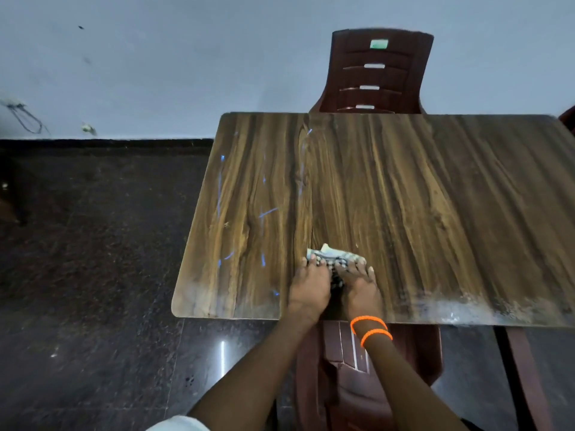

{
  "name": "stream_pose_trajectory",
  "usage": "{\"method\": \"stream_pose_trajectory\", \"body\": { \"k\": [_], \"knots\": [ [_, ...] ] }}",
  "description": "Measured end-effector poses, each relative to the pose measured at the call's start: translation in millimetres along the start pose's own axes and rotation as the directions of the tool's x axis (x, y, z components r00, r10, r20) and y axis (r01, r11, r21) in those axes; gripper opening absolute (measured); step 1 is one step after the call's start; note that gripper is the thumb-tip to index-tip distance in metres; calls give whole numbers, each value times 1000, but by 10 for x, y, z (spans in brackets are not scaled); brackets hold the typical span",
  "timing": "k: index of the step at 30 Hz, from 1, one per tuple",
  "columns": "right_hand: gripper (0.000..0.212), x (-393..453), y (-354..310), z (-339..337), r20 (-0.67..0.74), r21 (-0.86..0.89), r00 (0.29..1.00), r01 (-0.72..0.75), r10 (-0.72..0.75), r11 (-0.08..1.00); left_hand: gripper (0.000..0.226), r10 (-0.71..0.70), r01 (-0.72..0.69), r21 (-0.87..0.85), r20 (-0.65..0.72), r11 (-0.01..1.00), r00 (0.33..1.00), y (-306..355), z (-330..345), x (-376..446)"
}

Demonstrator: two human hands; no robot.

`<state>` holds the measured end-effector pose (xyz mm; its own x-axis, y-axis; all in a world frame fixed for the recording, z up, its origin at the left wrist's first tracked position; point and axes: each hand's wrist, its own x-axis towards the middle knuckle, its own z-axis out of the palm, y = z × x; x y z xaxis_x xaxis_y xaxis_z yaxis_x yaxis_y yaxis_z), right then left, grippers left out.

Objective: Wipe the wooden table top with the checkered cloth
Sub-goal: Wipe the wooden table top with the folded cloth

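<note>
Both hands flat, fingers spread, side by side: left hand (308, 287) and right hand (361, 290) press the bunched black-and-white checkered cloth (334, 259) onto the brown wood-grain counter (435, 197), near its front edge.

Checkered cloth (334, 259) mostly hidden under both hands; only its far edge and a strip between them show. Left hand (309, 286) and right hand (361, 290) lie flat on it, palms and fingertips' grip not visible. Counter (435, 197) right end cut off by frame edge. Near chair (389, 384) mostly covered by counter and forearms. Far chair (381, 70) seat hidden behind counter. Wall cable (26, 118) too blurred to identify.
</note>
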<state>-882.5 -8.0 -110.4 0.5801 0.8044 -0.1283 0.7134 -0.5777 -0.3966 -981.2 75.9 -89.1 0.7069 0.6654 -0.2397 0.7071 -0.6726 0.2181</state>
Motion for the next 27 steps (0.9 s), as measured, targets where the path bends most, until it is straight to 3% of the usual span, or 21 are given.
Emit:
{"method": "stream_pose_trajectory", "body": {
  "k": [3,6,10,15,17,21,27],
  "knots": [
    [61,160,-322,114,29,-34,999,38,-37,999,48,-9,8,-27,-21,1000,1000,-366,-74,70],
    [57,39,-621,240,53,-9,995,83,-82,997,49,13,-12,-32,41,999,999,-746,-124,27],
    [61,-432,-802,327,-6,90,998,65,-65,994,50,222,-228,40,119,973,968,-1037,-59,-274],
    [51,-854,-667,394,-53,120,998,23,-17,992,52,308,-318,66,119,946,944,-917,102,-689],
    [48,-851,-526,383,-94,113,995,2,9,994,52,311,-316,42,89,948,946,-766,97,-659],
    [64,-671,-424,364,-134,94,989,-56,68,994,53,305,-307,28,73,951,950,-607,16,-504],
    [52,-524,-791,422,-179,114,984,0,21,993,49,213,-214,9,64,977,975,-888,-99,-457]
  ]
}}
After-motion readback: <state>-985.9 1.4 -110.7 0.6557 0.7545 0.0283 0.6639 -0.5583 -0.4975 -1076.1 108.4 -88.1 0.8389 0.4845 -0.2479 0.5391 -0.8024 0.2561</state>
